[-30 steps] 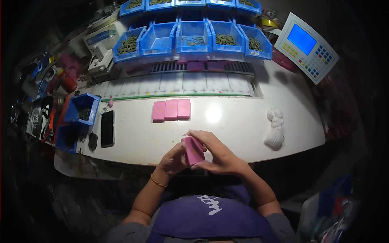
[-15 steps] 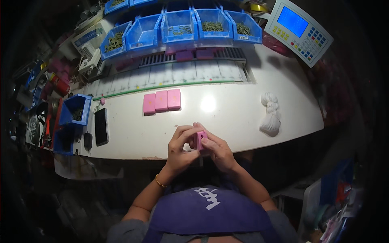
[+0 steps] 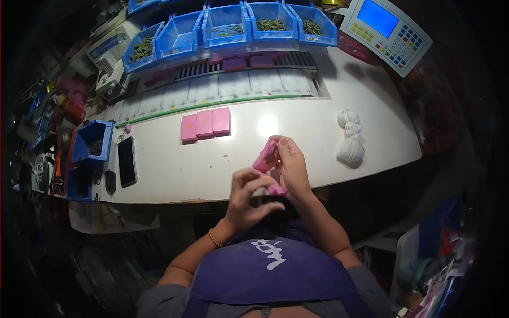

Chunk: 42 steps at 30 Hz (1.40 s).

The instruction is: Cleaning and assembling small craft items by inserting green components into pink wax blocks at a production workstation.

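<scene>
In front of me, near the table's front edge, a pink rubber mould (image 3: pixel 266 157) is parted into two flaps. My right hand (image 3: pixel 294 168) is closed on it, thumb and fingertips pinching the upper flap, which bends and shows its inner face. The lower flap hangs beside my palm; whether the flaps are still joined is hard to see. My left hand (image 3: pixel 246 199) is at the lower flap, fingers and thumb spread apart, slightly blurred. Farther off on the table lie three closed pink moulds (image 3: pixel 204 124) side by side in a row.
Blue bins (image 3: pixel 227 45) at the back hold green ring-like pieces. A keypad device with a blue screen (image 3: pixel 389 32) stands back right. A tied white cloth bundle (image 3: pixel 350 138) lies right; a phone (image 3: pixel 127 161) and small blue bins (image 3: pixel 108 143) are left. A green strip (image 3: pixel 212 103) crosses behind.
The pink mould, earlier a closed block between both hands, is now spread apart. My right hand has moved up with it; my left hand has loosened and its fingers have spread.
</scene>
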Tool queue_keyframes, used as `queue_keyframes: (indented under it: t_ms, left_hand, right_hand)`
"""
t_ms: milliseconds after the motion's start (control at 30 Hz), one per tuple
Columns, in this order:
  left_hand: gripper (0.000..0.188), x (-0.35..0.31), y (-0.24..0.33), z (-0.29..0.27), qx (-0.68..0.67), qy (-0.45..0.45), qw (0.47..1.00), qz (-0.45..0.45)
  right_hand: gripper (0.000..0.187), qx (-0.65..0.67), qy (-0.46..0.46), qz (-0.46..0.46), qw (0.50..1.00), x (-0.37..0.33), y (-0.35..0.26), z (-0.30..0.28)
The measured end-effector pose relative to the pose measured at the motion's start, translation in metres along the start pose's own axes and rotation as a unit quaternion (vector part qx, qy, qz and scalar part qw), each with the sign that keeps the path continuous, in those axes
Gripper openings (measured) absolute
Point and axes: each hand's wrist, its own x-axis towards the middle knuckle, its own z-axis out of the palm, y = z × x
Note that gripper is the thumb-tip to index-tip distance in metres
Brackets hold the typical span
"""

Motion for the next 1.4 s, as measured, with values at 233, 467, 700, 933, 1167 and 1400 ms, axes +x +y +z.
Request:
queue_keyframes:
  t_ms: [233, 467, 700, 933, 1167, 1400]
  left_hand:
    - [0.068, 0.010, -0.016, -0.011, -0.380, 0.041, 0.870, -0.310]
    - [0.065, 0.023, 0.007, -0.003, -0.458, 0.100, 0.771, -0.432]
    - [0.056, 0.028, 0.004, -0.006, -0.397, 0.143, 0.798, -0.431]
    - [0.056, 0.020, -0.002, -0.009, -0.324, 0.102, 0.830, -0.443]
    - [0.055, 0.027, 0.001, -0.002, -0.290, 0.158, 0.852, -0.406]
    - [0.056, 0.018, -0.010, -0.006, -0.296, 0.086, 0.856, -0.415]
  right_hand:
    - [0.022, -0.278, -0.075, -0.223, 0.931, -0.025, -0.004, 0.030]
    - [0.022, -0.382, -0.043, -0.307, 0.870, -0.031, -0.003, 0.027]
    - [0.034, -0.582, -0.069, -0.527, 0.615, -0.030, -0.027, 0.007]
    - [0.028, -0.566, -0.078, -0.553, 0.606, -0.028, -0.022, 0.001]
    - [0.026, -0.465, -0.177, -0.351, 0.793, -0.030, -0.033, 0.002]
    - [0.017, -0.537, -0.207, -0.335, 0.746, -0.029, -0.037, 0.005]
